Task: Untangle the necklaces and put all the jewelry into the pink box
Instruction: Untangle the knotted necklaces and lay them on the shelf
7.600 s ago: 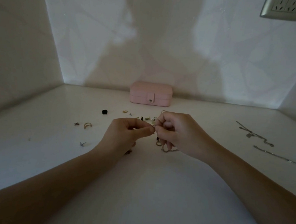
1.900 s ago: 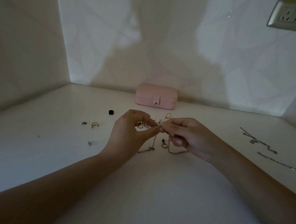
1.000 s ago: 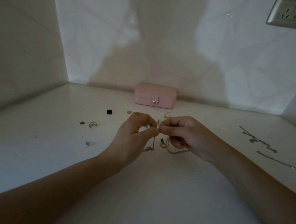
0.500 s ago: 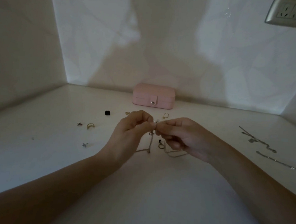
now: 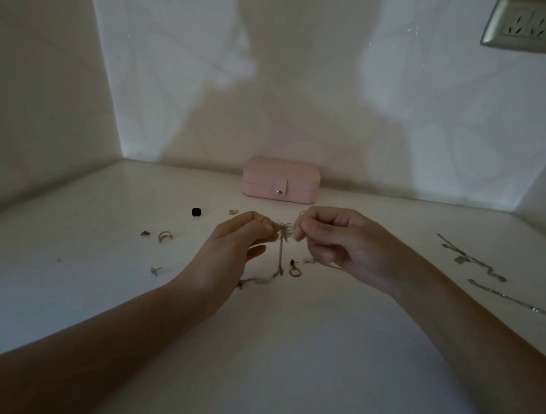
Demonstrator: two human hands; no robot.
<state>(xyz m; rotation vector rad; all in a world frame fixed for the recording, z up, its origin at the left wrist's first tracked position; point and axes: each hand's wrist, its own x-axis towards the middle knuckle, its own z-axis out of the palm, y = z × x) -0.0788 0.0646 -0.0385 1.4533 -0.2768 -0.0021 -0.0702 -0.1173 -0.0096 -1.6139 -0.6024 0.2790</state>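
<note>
A knotted gold necklace [image 5: 282,240] hangs between my hands above the white table [image 5: 288,337]. My left hand [image 5: 236,252] pinches its left side and my right hand [image 5: 334,240] pinches its right side. A strand drops to the table and trails left. The pink box [image 5: 280,180] stands closed at the back wall. Two silver necklaces [image 5: 474,263] lie stretched out at the right.
Small jewelry lies scattered on the table: a black bead [image 5: 196,211], a gold ring [image 5: 165,236], a small dark stud [image 5: 145,233], a silver stud [image 5: 155,270], a hoop earring [image 5: 294,269], a small gold piece [image 5: 233,211]. A wall socket [image 5: 533,26] sits upper right.
My hands have drawn slightly apart, and the knot shows between them. The hanging strand now drops straight down to the table.
</note>
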